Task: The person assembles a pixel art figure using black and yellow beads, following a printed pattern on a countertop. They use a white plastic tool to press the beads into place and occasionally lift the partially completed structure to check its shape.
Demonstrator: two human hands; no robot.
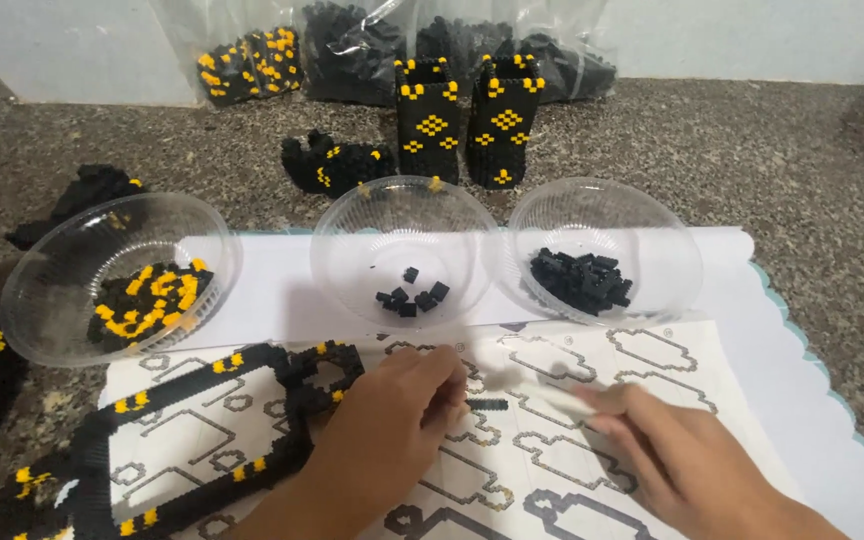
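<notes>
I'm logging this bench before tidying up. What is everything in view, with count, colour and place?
Clear plastic bowls: 3, in a row; the left bowl holds black and yellow bricks, the middle bowl a few black bricks, the right bowl a heap of black bricks.
Brick towers: 2, black with yellow diamonds, behind the bowls.
Clear plastic bags of bricks: several, against the wall.
Flat brick frame: 1, black with yellow, near left.
Printed instruction sheet: 1, white with outlines, under the hands.
Left hand: pinches a small black brick strip.
Right hand: holds a white stick-like tool.
</notes>
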